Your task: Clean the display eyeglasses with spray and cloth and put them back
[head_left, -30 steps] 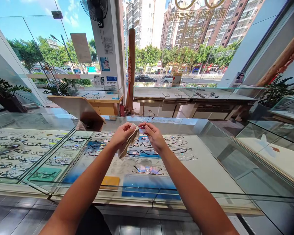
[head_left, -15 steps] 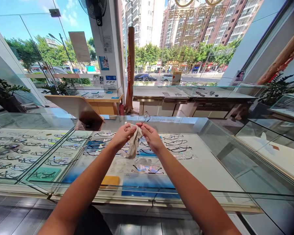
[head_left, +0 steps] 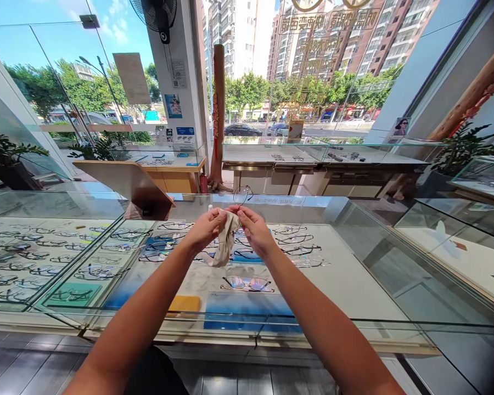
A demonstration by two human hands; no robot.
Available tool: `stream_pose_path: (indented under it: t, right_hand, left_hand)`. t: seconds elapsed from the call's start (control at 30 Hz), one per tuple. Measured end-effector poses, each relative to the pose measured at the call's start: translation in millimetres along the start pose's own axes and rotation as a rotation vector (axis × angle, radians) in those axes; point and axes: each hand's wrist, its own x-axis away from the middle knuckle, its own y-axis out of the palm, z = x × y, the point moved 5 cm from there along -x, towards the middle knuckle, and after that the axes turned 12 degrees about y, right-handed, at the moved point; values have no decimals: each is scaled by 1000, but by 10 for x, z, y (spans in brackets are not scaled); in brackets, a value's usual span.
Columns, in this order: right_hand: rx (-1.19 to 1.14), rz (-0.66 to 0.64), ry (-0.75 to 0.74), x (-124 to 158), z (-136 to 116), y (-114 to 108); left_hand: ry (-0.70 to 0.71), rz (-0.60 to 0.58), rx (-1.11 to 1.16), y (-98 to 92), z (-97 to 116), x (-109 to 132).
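Above the glass display counter, my left hand [head_left: 206, 227] is closed on a pale beige cloth [head_left: 225, 241], which hangs down between both hands. Close beside it, my right hand [head_left: 256, 230] pinches a pair of thin-framed glasses [head_left: 242, 195]; one round lens rim stands up above the fingertips. The cloth touches the glasses near the fingers, and the rest of the frame is hidden by the hands and cloth. Below lies another pair of glasses [head_left: 248, 283] with bluish-purple reflections in its lenses.
The glass counter [head_left: 374, 285] holds rows of eyeglasses [head_left: 298, 239], a yellow case [head_left: 184, 303] and a blue sheet [head_left: 247, 310]. A brown tilted board [head_left: 123, 178] stands at the back left of the counter. Farther back are more display cases [head_left: 271, 156] and a wooden post [head_left: 218, 109].
The cloth's hanging end has shifted slightly, and my left hand has moved a little to the left. My right hand keeps its pinch on the glasses. The view has shifted slightly.
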Motion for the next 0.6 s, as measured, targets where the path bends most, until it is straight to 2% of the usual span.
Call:
stream_pose_path:
  t: [0.2,0.6]
  right_hand:
    - [-19,-18,15,4,0,10]
    - [-26,-51,28,-2,25,23]
  left_hand:
    - [-1,32,-25,-10,15,0]
    - [-37,-145,-137,84,-29,43]
